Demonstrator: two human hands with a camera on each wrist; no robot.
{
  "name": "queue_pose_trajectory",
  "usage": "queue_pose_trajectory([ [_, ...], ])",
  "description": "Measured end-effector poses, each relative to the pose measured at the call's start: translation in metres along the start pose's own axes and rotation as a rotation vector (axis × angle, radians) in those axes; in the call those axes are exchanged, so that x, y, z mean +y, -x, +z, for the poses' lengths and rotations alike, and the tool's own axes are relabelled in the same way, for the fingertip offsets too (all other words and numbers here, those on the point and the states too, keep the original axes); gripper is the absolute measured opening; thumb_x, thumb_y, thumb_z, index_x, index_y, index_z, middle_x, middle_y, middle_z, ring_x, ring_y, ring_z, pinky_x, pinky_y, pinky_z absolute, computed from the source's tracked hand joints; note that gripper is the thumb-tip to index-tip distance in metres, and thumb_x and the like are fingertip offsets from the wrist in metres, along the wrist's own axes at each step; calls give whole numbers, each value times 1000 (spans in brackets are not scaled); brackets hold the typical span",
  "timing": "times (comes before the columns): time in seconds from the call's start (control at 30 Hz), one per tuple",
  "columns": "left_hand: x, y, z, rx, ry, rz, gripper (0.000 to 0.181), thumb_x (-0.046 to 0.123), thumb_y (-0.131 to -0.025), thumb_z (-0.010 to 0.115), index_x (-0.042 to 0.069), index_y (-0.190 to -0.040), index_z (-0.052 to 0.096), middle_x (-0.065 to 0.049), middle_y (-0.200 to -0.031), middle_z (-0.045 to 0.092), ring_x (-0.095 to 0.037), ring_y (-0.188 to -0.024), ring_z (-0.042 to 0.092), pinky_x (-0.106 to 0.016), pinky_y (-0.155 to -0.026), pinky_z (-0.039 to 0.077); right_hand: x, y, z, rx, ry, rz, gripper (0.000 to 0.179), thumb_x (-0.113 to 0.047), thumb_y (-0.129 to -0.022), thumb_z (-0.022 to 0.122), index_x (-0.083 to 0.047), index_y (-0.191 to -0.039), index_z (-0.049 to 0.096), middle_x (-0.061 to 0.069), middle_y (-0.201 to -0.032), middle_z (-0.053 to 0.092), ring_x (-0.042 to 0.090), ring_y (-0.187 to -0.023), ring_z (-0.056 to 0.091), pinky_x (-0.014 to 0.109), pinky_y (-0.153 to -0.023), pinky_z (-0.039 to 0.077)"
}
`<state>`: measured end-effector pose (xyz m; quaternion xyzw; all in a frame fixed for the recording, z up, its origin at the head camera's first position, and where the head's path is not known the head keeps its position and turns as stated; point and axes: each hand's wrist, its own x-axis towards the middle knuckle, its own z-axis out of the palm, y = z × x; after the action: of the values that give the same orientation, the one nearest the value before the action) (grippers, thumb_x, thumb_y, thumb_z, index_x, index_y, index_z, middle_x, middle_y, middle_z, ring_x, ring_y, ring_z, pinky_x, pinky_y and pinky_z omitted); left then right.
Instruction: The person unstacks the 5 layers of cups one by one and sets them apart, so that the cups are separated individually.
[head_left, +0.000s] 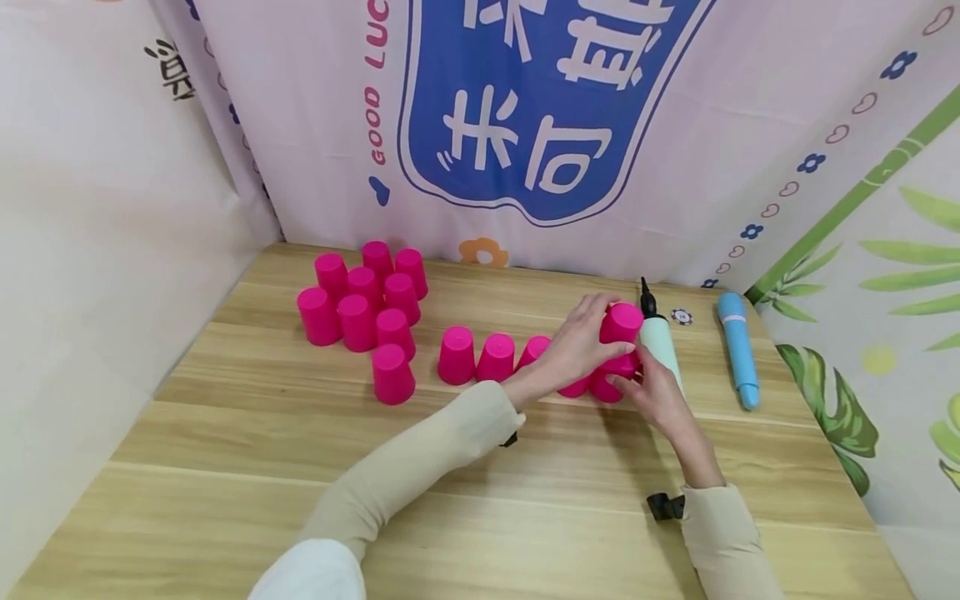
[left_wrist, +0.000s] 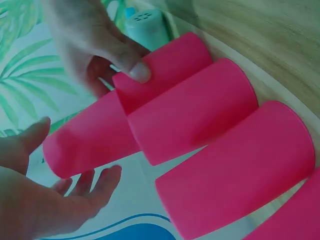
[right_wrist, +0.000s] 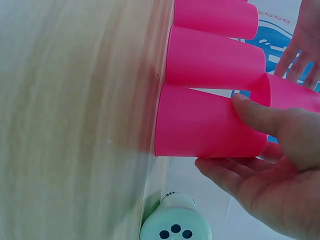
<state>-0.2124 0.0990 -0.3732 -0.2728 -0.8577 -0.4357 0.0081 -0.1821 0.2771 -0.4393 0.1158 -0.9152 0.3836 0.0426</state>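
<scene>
A pink plastic cup (head_left: 622,322) stands upside down on top of the two rightmost cups of a row. My left hand (head_left: 579,335) is around this upper cup; in the left wrist view its thumb and fingers are spread, with small gaps to the cup's sides. My right hand (head_left: 654,393) holds the end cup (right_wrist: 210,122) of the row, thumb on one side and fingers on the other. Beside it, the neighbouring cup (right_wrist: 215,57) stands close against the end one. Farther left in the row are more upside-down cups (head_left: 457,357), partly hidden by my left forearm.
At the back left stands a group of several upside-down pink cups (head_left: 357,323). Behind my right hand lies a mint-green pump (head_left: 660,346) with a black nozzle. A blue tube-shaped thing (head_left: 738,350) lies near the right edge. A printed cloth (head_left: 322,125) hangs behind the table.
</scene>
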Motion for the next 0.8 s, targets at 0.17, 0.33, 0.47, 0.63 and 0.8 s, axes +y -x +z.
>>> queue_pose_trajectory([
  [0.17, 0, -6, 6, -2, -92, -18, 63, 27, -89, 70, 9, -142, 39, -5, -136, 47, -16, -120, 47, -27, -97, 46, 0, 1, -1, 2, 7, 10, 57, -1, -89, 66, 5, -138, 38, 27, -118, 57, 40, -106, 58, 51, -89, 51],
  [0.33, 1, -6, 1, 1, -50, 2, 56, 24, -89, 70, 7, -134, 42, -5, -126, 51, -13, -109, 52, -19, -87, 48, 1, 3, -2, 1, 1, 22, 59, 1, -90, 64, 5, -141, 36, 28, -122, 55, 41, -109, 57, 52, -90, 50],
  [0.47, 1, 15, -30, 61, 53, 60, 54, 17, -87, 71, 4, -131, 42, -7, -119, 55, -13, -101, 56, -15, -80, 49, 1, 2, 0, 2, -15, 21, 57, 1, -89, 65, 4, -140, 39, 27, -121, 55, 40, -110, 57, 51, -89, 51],
  [0.63, -13, 57, -104, 206, 29, 131, 58, 11, -85, 73, 2, -131, 39, -11, -118, 54, -20, -103, 57, -23, -81, 53, -2, 1, 1, 10, -3, 16, 56, -1, -88, 68, 5, -137, 41, 26, -118, 56, 39, -106, 58, 51, -87, 52],
  [0.8, -42, 103, -177, 415, -94, 10, 59, 9, -81, 74, -2, -129, 41, -16, -119, 53, -26, -105, 55, -38, -85, 53, -3, 0, 3, 1, -4, 34, 57, -3, -88, 68, 3, -138, 40, 27, -120, 55, 40, -108, 57, 51, -88, 51],
])
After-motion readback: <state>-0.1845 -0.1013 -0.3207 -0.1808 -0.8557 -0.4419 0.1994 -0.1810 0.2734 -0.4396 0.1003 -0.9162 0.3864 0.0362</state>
